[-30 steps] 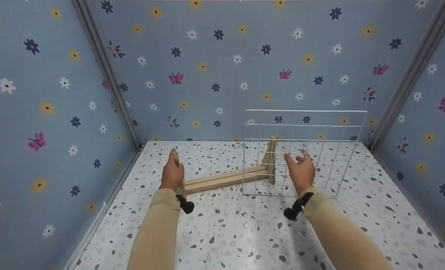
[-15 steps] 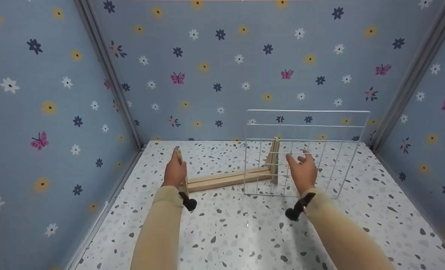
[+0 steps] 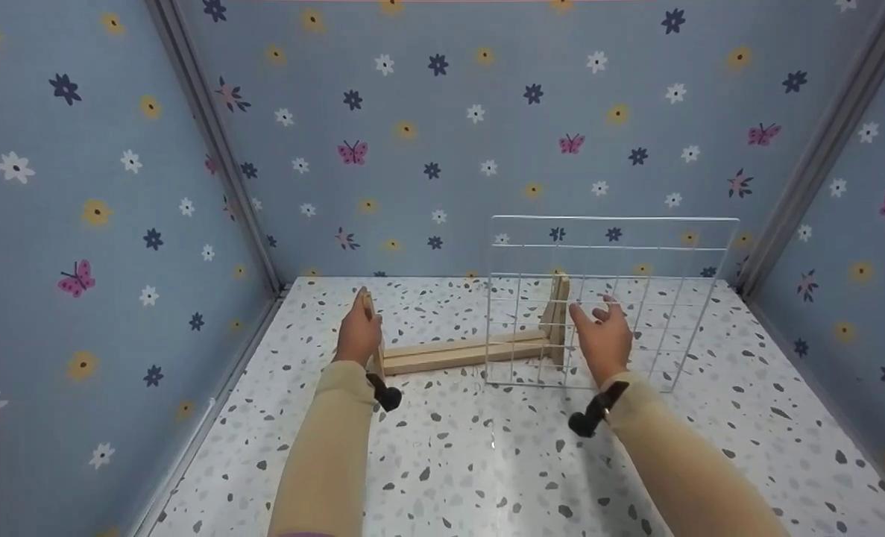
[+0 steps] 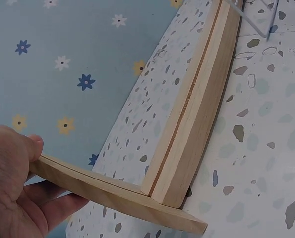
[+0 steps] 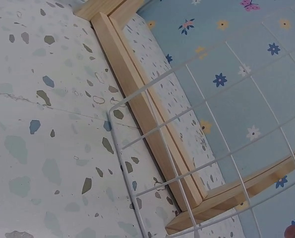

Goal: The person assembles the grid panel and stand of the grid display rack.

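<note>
The left hand (image 3: pixel 358 335) grips the left end board (image 4: pixel 117 196) of a wooden stand (image 3: pixel 435 360), thumb on one face, fingers on the other. The stand's crossbar, two rails with a groove between, slants slightly farther away toward the right end board (image 3: pixel 558 313), which shows through the wire grid (image 3: pixel 613 247). The right hand (image 3: pixel 606 341) holds that grid up, fingers curled at its wires, though the exact contact is hidden. The grid's low left corner overlaps the crossbar in view; I cannot tell whether they touch.

The worktop (image 3: pixel 442 455) meets the far wall (image 3: pixel 442 134) just beyond the stand. A strip of worktop lies between the left hand and the left wall (image 3: pixel 92 246), another between grid and right wall (image 3: pixel 874 298), and a broad stretch on the near side.
</note>
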Demonstrator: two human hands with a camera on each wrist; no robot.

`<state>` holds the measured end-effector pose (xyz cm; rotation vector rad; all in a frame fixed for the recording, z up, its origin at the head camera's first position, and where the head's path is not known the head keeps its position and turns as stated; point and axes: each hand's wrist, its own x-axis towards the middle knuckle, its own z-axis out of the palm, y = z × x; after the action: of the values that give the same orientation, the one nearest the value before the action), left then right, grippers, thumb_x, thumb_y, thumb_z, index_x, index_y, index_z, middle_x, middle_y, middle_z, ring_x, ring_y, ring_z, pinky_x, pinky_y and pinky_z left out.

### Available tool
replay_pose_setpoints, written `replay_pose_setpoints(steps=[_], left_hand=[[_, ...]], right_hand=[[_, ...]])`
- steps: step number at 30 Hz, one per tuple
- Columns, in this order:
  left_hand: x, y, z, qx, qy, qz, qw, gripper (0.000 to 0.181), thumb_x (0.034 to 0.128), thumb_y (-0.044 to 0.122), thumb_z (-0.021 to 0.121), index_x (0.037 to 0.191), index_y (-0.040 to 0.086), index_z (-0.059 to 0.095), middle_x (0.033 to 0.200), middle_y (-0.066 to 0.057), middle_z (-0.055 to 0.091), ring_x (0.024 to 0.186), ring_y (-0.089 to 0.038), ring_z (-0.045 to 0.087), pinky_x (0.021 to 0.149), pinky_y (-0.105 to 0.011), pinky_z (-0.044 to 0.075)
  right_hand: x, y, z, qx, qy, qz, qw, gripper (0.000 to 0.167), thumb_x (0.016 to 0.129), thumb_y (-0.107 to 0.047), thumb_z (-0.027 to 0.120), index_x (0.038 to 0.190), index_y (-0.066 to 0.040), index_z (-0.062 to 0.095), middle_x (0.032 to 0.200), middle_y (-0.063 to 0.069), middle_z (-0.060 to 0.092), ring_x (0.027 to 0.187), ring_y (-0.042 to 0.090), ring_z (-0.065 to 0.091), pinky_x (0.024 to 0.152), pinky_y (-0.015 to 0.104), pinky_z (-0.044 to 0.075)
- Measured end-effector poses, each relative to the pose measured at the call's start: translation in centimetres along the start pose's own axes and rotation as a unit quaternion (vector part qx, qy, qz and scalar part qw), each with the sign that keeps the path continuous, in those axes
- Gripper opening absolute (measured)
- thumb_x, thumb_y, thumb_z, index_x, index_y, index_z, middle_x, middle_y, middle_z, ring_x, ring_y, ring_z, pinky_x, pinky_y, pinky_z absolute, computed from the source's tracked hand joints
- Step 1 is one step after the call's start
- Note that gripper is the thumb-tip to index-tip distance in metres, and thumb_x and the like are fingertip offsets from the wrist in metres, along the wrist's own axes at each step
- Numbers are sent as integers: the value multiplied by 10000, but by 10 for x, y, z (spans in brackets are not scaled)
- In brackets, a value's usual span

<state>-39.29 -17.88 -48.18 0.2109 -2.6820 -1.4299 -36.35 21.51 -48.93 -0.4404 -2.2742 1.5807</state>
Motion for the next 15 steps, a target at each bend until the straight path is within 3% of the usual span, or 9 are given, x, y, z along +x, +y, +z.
replay_pose_setpoints(steps=[15], left_hand=[[2, 2, 7, 133, 40, -26, 9999, 633, 1101, 185, 426, 1646, 195, 106, 1606, -220, 318, 1438, -403, 372, 1130, -578, 362]], right_hand=[[-1, 0, -2, 120, -107, 78, 9998, 827, 900, -485, 721, 1566, -149, 364, 1478, 170, 517, 1359, 346, 489, 1072, 489, 455]])
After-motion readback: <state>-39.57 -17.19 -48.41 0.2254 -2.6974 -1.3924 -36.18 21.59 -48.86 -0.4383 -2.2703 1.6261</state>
